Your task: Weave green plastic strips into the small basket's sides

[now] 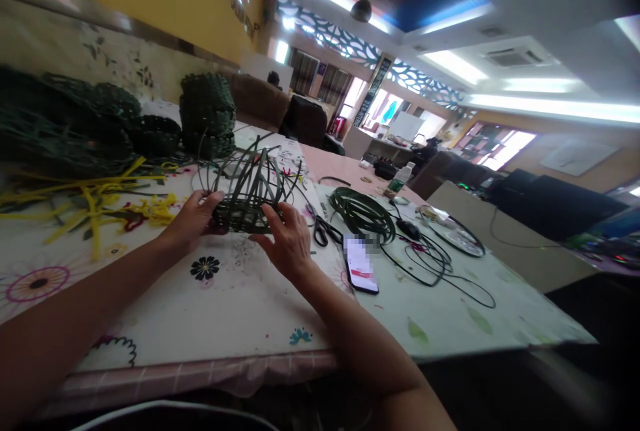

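Observation:
A dark green woven basket (243,212) with long loose strips curving up from its rim is held just above or on the flowered table cover. My left hand (193,221) grips its left side, thumb on top near the rim. At its right side is my right hand (287,234), with fingers bent against the weave and the thumb apart below. The fingertips of my right hand are partly hidden by the basket. Black scissors (323,230) lie just right of my right hand.
Yellow strips (93,214) and green woven baskets (207,111) are at the left and back. To the right lie a phone (361,268), coiled green strips (363,213), a black mouse (409,228) and a thin looped cord. A bottle (400,179) stands farther back.

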Motion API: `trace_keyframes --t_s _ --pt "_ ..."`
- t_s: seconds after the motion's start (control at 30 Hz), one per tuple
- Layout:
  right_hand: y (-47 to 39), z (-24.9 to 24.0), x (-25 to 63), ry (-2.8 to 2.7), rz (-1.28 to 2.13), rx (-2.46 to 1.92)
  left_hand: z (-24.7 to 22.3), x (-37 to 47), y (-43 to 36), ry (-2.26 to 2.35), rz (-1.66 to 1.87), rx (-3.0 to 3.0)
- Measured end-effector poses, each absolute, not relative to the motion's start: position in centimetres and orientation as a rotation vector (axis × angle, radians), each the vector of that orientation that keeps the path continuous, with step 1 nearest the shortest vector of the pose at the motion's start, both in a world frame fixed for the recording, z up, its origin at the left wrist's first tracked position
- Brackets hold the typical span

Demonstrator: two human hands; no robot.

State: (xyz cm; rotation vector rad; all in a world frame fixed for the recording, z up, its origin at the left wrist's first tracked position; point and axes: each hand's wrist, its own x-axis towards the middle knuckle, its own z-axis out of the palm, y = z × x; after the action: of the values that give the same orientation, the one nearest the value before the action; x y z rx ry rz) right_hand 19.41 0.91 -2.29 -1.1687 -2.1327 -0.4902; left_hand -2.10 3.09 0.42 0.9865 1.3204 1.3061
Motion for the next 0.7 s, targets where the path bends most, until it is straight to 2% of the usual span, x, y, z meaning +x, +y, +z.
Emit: trace_keyframes --t_s 0.13,0.47,0.7 --pt "1.1 -2.7 19.0 -2.164 -0.543 -1.217 0.0 -2.0 3.2 1.304 1.28 0.9" --pt "1.3 -3.5 18.7 -1.956 -0.924 -1.049 0.5 -2.0 2.5 1.227 1.302 0.908" --pt "1.8 -3.7 19.0 -2.011 -0.926 -1.024 0.4 -1.9 2.5 1.217 1.279 0.819"
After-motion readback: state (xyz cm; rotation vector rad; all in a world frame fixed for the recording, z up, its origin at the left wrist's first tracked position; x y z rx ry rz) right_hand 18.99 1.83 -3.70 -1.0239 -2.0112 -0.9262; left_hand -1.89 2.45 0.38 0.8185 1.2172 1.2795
